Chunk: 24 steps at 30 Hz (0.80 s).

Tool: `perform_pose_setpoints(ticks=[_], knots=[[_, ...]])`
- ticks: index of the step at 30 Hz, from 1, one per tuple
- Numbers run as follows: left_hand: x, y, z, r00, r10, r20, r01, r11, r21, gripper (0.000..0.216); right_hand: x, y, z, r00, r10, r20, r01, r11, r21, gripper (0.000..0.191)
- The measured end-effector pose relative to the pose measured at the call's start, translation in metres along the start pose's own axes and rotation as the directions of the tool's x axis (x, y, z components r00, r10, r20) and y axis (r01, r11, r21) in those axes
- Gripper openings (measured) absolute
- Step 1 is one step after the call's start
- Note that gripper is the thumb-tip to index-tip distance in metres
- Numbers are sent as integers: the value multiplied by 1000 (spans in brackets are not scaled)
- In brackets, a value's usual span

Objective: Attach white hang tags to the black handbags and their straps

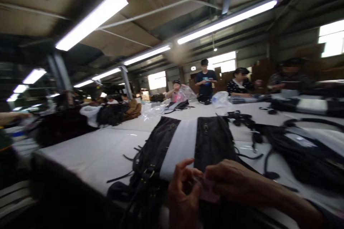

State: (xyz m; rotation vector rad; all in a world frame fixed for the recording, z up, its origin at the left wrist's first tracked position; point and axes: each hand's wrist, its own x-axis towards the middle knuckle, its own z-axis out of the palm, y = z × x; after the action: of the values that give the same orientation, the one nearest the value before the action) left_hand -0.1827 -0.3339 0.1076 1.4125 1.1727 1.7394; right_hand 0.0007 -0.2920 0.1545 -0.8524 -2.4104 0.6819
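A black bag lies on the white table in front of me, with buckles and loose straps along its sides. Down its middle runs a broad white strip. Over the near end of the bag, my left hand is closed, thumb and index finger pinched on something small and pale. Close by on the right, my right hand has its fingers pressed together, and what they hold is hidden. Below and between the hands shows a blurred pinkish piece; I cannot make out its kind.
More black bags with straps lie to the right on the table. Clear plastic bags and a brown bundle lie farther back. Several people are at the far side. The table's left edge runs toward me.
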Motion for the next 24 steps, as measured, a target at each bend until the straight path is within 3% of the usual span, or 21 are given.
perform_pose_setpoints(ticks=[2,4,7,9,11,13,17,20,24], knots=[[5,5,-6,997,-25,75,21,999,49,40,0,-5,-4,999,47,-10,-46,996,70,14],[7,4,-9,985,-34,171,15,993,113,42,0,-4,-2,992,76,-100,-59,985,161,22],[2,3,-12,956,120,266,-186,953,240,48,-6,0,6,972,104,-212,-46,963,264,27],[-4,6,-14,894,326,308,-421,846,328,50,-12,2,13,958,124,-259,-37,948,316,24],[-9,14,-14,799,488,350,-597,715,364,48,-20,3,20,939,142,-314,-27,939,344,21],[-11,25,-12,734,559,385,-677,640,364,45,-30,2,26,923,156,-353,-18,931,365,22],[-11,38,-7,675,556,485,-736,555,388,47,-43,-5,33,913,156,-377,25,901,434,17],[-11,34,-3,669,537,513,-740,547,392,51,-43,-11,38,910,188,-369,25,864,503,8],[-13,23,1,707,551,443,-706,593,388,54,-42,-13,47,908,210,-361,-6,871,492,12]])
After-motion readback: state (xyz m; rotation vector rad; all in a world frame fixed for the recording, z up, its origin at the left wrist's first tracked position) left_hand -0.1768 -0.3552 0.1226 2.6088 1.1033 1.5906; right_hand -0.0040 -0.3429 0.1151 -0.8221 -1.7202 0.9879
